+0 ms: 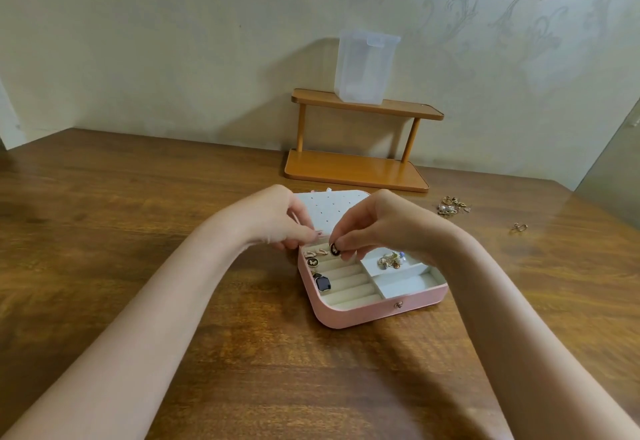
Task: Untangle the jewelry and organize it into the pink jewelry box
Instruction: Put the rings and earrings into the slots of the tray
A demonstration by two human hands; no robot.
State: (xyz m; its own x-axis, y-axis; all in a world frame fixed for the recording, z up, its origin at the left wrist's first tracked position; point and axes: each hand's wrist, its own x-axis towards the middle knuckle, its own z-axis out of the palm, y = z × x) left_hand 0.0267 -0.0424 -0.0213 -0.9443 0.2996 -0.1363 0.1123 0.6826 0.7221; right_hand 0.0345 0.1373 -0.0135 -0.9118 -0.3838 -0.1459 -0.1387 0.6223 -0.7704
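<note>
Your right hand [377, 228] pinches a dark oval earring [335, 249] over the ring rolls at the back left of the open pink jewelry box [367, 311] on the table [138, 197], while your left hand [277, 221], fingers curled, pinches something too small to identify beside it.

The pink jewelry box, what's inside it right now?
The pink jewelry box holds earrings and a dark square-stone ring in its ring rolls and a tangled jewelry clump in one compartment. The hands hide its back edge.
</note>
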